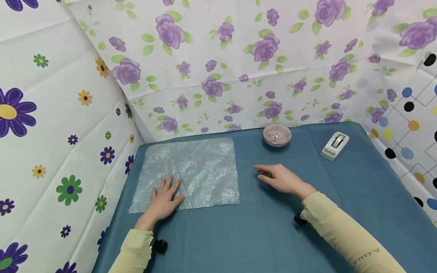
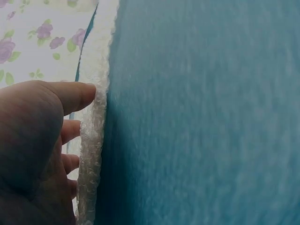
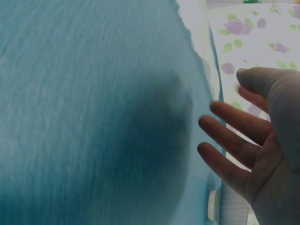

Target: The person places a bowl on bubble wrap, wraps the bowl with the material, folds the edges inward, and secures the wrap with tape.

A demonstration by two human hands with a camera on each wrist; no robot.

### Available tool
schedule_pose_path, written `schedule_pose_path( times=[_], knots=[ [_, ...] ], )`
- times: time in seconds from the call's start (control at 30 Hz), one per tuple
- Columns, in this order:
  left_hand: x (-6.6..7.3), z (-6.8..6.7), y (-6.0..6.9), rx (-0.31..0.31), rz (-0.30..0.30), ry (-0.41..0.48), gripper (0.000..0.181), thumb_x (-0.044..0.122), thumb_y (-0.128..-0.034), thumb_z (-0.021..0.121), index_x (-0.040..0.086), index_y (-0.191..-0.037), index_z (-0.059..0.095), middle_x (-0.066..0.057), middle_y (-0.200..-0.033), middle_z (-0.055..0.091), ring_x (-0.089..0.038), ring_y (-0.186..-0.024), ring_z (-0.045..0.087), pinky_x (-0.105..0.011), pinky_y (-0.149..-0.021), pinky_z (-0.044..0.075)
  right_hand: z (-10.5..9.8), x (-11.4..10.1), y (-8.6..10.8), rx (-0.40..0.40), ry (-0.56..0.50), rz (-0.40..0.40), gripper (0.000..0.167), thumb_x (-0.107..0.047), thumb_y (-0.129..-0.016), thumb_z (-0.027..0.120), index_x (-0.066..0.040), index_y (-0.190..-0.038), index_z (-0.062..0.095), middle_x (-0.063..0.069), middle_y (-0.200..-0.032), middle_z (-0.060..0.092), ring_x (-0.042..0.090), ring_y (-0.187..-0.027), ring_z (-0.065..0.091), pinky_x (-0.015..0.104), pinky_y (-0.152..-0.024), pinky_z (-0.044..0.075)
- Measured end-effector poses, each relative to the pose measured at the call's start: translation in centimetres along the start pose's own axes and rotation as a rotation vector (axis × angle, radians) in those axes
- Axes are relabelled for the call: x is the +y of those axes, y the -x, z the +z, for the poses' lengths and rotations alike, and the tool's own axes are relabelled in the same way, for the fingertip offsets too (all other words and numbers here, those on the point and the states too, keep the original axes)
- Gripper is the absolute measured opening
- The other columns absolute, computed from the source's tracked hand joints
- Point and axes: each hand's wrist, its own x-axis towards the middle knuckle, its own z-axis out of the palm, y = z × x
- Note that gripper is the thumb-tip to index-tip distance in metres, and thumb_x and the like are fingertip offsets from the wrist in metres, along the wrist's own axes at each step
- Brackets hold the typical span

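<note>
A clear sheet of bubble wrap (image 1: 205, 170) lies flat on the left part of the blue cloth. My left hand (image 1: 164, 201) rests on its near left part, fingers spread; in the left wrist view the thumb (image 2: 77, 96) touches the sheet's edge. To the right of the sheet, my right hand (image 1: 281, 178) hovers over the cloth with loosely bent fingers and nothing in them. Beyond that hand stands a small striped bowl (image 1: 277, 135), near the back edge. A white and grey handheld device (image 1: 335, 146), its kind unclear, lies farther right.
The blue cloth (image 1: 218, 239) covers the table. Flowered sheets (image 1: 205, 49) hang behind and at the left, and a dotted sheet (image 1: 406, 125) hangs at the right. Each wrist wears a black camera mount (image 1: 159, 245).
</note>
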Motion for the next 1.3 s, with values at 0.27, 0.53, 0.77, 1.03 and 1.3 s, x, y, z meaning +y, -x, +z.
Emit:
schedule_pose_path(
  times=[0.27,0.53,0.77,1.03,1.3],
  knots=[
    [1.7,0.4,0.4,-0.026,0.017,-0.002,0.073,0.043,-0.1111,0.058,0.003,-0.168,0.034,-0.030,-0.175,0.009,-0.055,-0.160,-0.002,-0.082,-0.117,-0.004,1.2,-3.0,-1.4,-0.033,0.090,-0.005,0.073,-0.036,-0.109,0.067,-0.023,-0.171,0.032,0.014,-0.172,0.034,0.038,-0.157,0.034,0.061,-0.122,0.034],
    [3.8,1.8,1.0,-0.034,0.037,-0.009,0.074,0.043,-0.1104,0.059,0.006,-0.168,0.034,-0.029,-0.175,0.010,-0.055,-0.160,0.000,-0.082,-0.117,-0.002,3.5,-6.3,-3.7,-0.115,0.201,-0.016,0.088,-0.047,-0.107,0.067,-0.030,-0.175,0.013,0.024,-0.176,0.013,0.049,-0.161,0.009,0.069,-0.124,0.022],
    [6.0,3.3,1.0,-0.064,0.075,-0.004,0.075,0.045,-0.1104,0.059,0.009,-0.170,0.032,-0.027,-0.176,0.006,-0.052,-0.161,-0.003,-0.081,-0.118,-0.003,4.9,-6.4,-3.8,-0.159,0.299,0.018,0.086,-0.059,-0.105,0.063,-0.034,-0.174,0.018,0.020,-0.178,0.010,0.048,-0.162,0.002,0.072,-0.125,0.011],
    [8.3,3.7,1.1,-0.106,0.098,0.010,0.074,0.043,-0.1101,0.061,0.009,-0.170,0.033,-0.025,-0.177,0.008,-0.051,-0.161,-0.001,-0.080,-0.119,0.001,5.0,-4.4,-2.6,-0.175,0.291,0.058,0.088,-0.064,-0.102,0.064,-0.037,-0.173,0.019,0.017,-0.179,0.005,0.046,-0.162,-0.003,0.072,-0.125,0.006],
    [8.8,4.1,1.0,-0.115,0.142,0.038,0.074,0.043,-0.1108,0.060,0.011,-0.171,0.030,-0.022,-0.178,0.008,-0.048,-0.162,-0.001,-0.078,-0.120,0.004,4.7,-3.0,-1.5,-0.191,0.289,0.065,0.091,-0.064,-0.100,0.067,-0.035,-0.173,0.021,0.017,-0.179,0.006,0.047,-0.162,-0.001,0.075,-0.123,0.007]
  ],
)
